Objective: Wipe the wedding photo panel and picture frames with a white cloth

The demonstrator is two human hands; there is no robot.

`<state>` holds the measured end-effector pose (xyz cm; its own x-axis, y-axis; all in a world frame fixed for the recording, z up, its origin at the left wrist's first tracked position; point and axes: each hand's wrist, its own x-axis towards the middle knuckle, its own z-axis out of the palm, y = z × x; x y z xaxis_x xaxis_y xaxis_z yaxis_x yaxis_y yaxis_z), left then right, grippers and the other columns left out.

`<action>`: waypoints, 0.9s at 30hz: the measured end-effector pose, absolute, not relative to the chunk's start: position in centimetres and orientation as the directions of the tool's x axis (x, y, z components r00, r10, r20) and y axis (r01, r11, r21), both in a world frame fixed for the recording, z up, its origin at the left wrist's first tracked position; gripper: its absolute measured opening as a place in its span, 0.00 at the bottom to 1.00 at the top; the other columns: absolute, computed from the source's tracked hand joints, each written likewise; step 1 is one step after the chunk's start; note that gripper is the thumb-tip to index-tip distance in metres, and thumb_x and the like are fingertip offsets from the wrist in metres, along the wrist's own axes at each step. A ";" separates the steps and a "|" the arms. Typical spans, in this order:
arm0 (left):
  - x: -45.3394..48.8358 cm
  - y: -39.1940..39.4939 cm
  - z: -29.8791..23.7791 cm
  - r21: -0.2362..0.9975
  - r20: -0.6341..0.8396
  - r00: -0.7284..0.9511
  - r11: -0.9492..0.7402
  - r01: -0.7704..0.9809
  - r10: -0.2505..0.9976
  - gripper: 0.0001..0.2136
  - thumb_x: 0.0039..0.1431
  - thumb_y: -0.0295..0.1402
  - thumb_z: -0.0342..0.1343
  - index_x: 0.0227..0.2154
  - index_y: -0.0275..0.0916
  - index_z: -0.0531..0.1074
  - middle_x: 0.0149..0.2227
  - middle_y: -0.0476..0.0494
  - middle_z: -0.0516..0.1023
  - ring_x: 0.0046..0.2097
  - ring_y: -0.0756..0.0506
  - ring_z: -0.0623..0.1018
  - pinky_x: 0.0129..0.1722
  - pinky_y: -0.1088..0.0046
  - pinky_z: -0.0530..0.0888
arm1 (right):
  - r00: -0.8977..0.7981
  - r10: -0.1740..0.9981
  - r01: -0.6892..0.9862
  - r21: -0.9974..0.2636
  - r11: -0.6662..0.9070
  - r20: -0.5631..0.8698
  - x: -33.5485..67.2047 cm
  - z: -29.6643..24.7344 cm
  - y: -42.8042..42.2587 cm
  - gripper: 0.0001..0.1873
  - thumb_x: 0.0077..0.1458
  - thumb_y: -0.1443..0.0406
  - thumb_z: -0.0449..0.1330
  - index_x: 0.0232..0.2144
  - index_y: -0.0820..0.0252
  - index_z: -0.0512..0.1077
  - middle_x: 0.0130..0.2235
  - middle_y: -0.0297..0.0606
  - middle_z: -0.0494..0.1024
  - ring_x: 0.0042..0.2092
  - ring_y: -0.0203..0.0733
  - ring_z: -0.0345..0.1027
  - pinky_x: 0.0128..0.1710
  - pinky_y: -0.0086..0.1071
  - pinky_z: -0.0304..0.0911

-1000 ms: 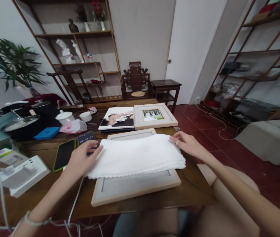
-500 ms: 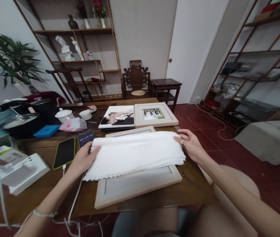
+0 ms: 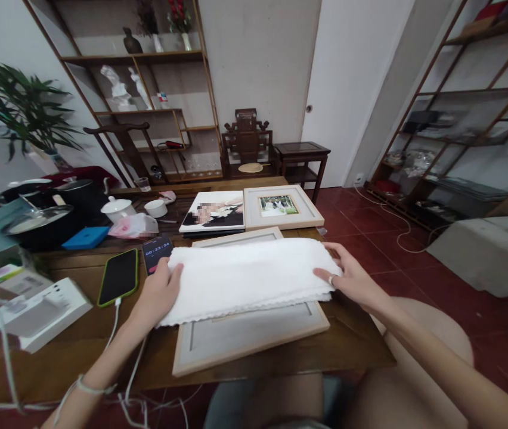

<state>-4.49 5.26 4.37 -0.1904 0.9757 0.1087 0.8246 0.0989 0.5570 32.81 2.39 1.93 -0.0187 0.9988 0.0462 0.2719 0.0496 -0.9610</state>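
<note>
A folded white cloth (image 3: 249, 277) with a scalloped edge is stretched between my two hands. It covers the middle of a light-wood picture frame (image 3: 254, 333) that lies at an angle on the table. My left hand (image 3: 160, 292) grips the cloth's left end, thumb on top. At the right end, my right hand (image 3: 343, 274) pinches it, thumb over and fingers beneath. Just beyond my left hand lies a phone with a running timer (image 3: 155, 250), partly hidden by that hand.
Behind are a framed photo (image 3: 283, 207) and a black-and-white photo panel (image 3: 213, 211). To the left lie a green-edged phone (image 3: 118, 277) on a cable, a white box (image 3: 55, 313), a blue case (image 3: 84, 237) and a pan (image 3: 39, 223). The wooden table (image 3: 356, 345) ends at the right.
My right hand has shifted slightly down and outward along the cloth's right end, and its thumb sits lower. My left hand has moved slightly up. The cloth's layers line up more closely.
</note>
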 end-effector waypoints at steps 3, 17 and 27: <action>-4.5 5.4 4.6 0.581 0.104 -0.218 0.119 0.805 0.970 0.17 0.54 0.47 0.46 0.37 0.39 0.66 0.32 0.38 0.77 0.39 0.34 0.78 0.38 0.61 0.70 | -0.155 0.988 0.398 -0.914 0.078 0.017 33.9 1.8 2.3 0.26 0.49 0.58 0.62 0.49 0.58 0.59 0.40 0.41 0.76 0.39 0.47 0.72 0.36 0.39 0.68; -2.8 6.5 11.0 0.601 0.231 0.218 -0.315 0.734 0.948 0.23 0.51 0.48 0.55 0.47 0.40 0.70 0.48 0.41 0.75 0.48 0.37 0.74 0.47 0.64 0.71 | -0.502 0.838 0.568 -0.649 0.506 0.215 29.0 6.2 9.4 0.44 0.46 0.48 0.64 0.61 0.54 0.53 0.60 0.46 0.61 0.61 0.54 0.53 0.59 0.51 0.50; 2.0 5.7 17.0 0.673 0.377 0.015 -0.285 0.682 0.926 0.23 0.43 0.42 0.64 0.44 0.41 0.74 0.34 0.45 0.80 0.34 0.44 0.78 0.29 0.73 0.74 | -0.701 0.710 0.407 -0.853 0.325 -0.064 25.9 5.8 13.8 0.22 0.42 0.53 0.67 0.38 0.59 0.75 0.41 0.38 0.80 0.40 0.49 0.74 0.37 0.37 0.71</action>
<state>1.97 5.66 17.01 0.0147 0.9260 0.3773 0.6822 -0.2852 0.6733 25.86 13.84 5.76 -0.7013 0.7100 -0.0642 0.4074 0.3253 -0.8534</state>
